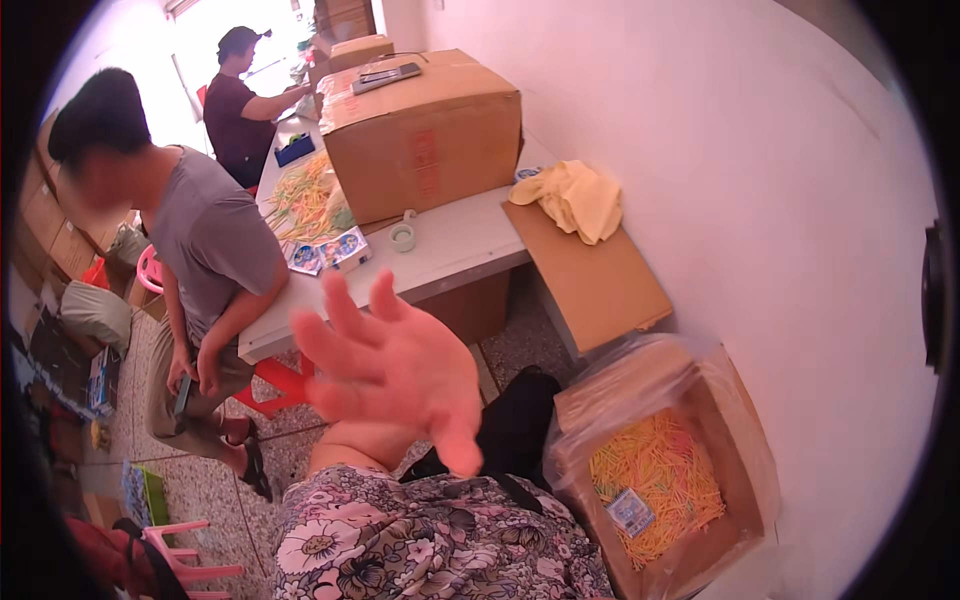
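- One of the hands, the left hand (390, 365), hung free, palm up, fingers loosely spread, grasping nothing; the right hand lay out of view, so its state could not be told.
- Just beyond the fingertips ran one bench (460, 240), its near edge exposed; at least two small printed boxes (345, 248) lay near that edge.
- Right of the hand, speckled floor (520, 340) showed between bench and one open carton (740, 430); inside were coloured sticks (665, 465), past counting, and one small packet (630, 512). Plastic film (630, 385) blurred its rim.
- Farther ahead stood one tape roll (403, 238) and one big closed carton (420, 150), partly hiding a second stick heap (300, 200).
- Two co-workers (215, 225) were leftward, the farther one's hands indistinct.
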